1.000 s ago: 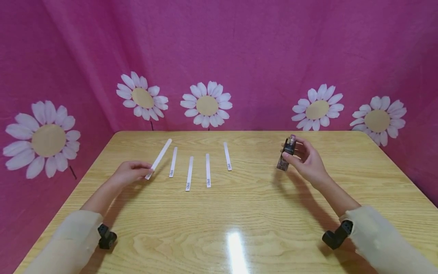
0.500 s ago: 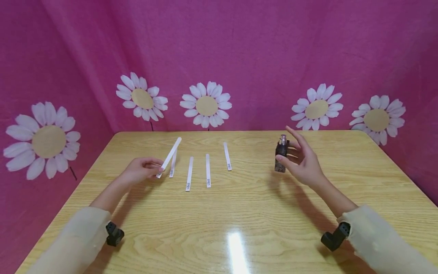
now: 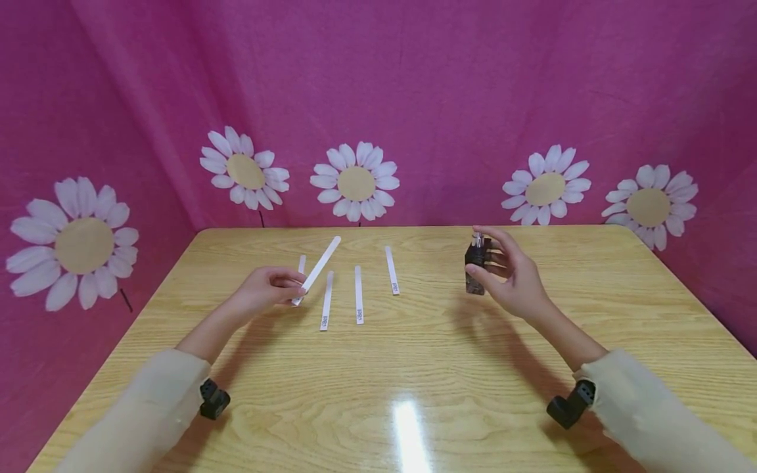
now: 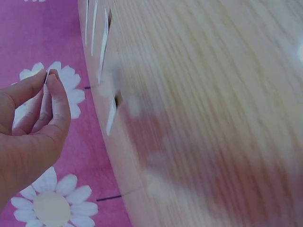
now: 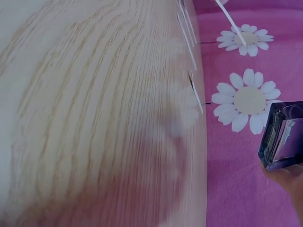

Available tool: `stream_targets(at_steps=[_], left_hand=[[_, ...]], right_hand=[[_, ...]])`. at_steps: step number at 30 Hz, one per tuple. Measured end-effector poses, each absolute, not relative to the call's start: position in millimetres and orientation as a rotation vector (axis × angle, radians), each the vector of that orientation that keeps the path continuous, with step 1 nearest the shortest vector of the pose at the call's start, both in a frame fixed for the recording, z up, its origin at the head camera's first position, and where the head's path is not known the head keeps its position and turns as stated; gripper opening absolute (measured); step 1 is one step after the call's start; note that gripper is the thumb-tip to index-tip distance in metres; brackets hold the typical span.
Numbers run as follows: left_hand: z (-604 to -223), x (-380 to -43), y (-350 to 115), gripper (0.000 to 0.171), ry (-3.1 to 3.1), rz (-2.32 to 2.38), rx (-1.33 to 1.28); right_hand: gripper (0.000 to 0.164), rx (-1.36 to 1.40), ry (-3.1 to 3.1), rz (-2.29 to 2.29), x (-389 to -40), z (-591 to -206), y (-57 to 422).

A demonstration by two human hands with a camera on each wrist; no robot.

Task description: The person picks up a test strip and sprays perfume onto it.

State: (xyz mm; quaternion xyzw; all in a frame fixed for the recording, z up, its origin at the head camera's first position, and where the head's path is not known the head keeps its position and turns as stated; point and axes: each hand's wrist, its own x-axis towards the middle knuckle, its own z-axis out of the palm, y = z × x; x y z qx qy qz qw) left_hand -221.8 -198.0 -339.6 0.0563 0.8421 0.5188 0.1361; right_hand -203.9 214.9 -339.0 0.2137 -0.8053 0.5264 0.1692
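My left hand [image 3: 267, 290] pinches a white paper test strip [image 3: 322, 264] near its lower end, held tilted above the table. In the left wrist view, the strip [image 4: 47, 76] shows edge-on between thumb and fingertips. My right hand [image 3: 516, 274] grips a dark glass perfume bottle [image 3: 475, 266] upright above the table, with the index finger on its silver spray top. The bottle's faceted base [image 5: 284, 137] shows in the right wrist view. Beneath my left hand lies another strip [image 3: 302, 264], partly covered by the fingers.
Three more printed strips lie between the hands: a near one [image 3: 327, 302], a middle one [image 3: 359, 295] and a farther one [image 3: 392, 270]. A pink cloth with daisies [image 3: 355, 183] hangs behind the wooden table [image 3: 331, 387].
My left hand has carried its strip rightward over the strip on the table. The bottle has moved left and turned upright, and my right index finger was raised, then came down onto the spray top.
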Motion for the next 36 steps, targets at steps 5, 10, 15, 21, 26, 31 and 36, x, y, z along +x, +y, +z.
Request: stream_targets(at_steps=[5,10,15,21,26,31,36], left_hand=[[-338,-222,-187,0.036,2.416,1.529,0.230],[-335,-223,-176,0.034,2.419,1.511,0.273],[-333,-222,-166,0.032,2.421,1.493,0.300],[-333,-223,-157,0.031,2.412,1.488,0.328],[-331,-224,-148,0.030,2.413,1.477,0.368],[-328,-222,-142,0.029,2.414,1.462,0.388],[-326,-221,-138,0.028,2.403,1.471,0.390]], right_hand=[[0.058,0.599,-2.294,1.445,-205,-337,209],[0.057,0.613,-2.306,1.390,-206,-336,203],[0.057,0.649,-2.295,1.335,-208,-333,196],[0.056,0.696,-2.290,1.285,-210,-332,190],[0.055,0.718,-2.294,1.226,-213,-332,185],[0.054,0.752,-2.292,1.184,-213,-330,180],[0.055,0.757,-2.320,1.162,-212,-329,177]])
